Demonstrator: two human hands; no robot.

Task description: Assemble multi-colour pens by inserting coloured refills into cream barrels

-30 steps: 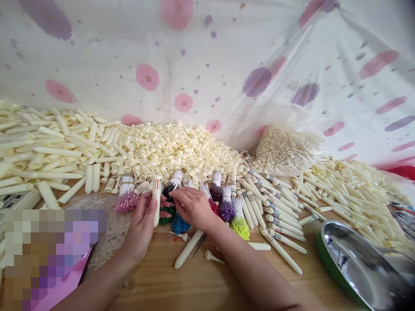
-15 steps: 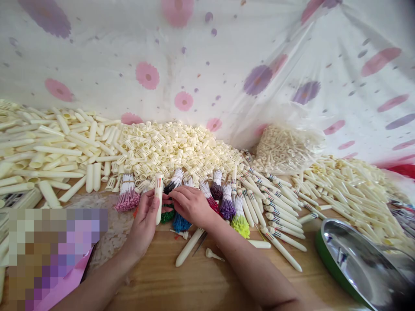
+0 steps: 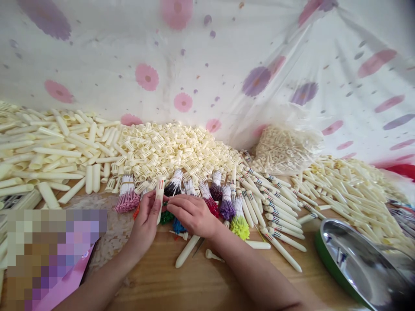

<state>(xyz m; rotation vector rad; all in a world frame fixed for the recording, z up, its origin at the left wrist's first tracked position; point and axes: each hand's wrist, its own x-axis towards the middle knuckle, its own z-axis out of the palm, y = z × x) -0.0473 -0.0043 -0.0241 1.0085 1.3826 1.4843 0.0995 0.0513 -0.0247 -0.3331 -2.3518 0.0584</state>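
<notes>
- Pen barrel: gripped upright by left hand, likely exposing slots;
- right hand: fingers curled beside; can't tell what's pinched;
- refill bundles: near, probably for short reach

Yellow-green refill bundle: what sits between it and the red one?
The purple refill bundle, between yellow-green bundle and red bundle; head view shows it.

no readable text, no legible labels, numbers, brands or signs
</notes>
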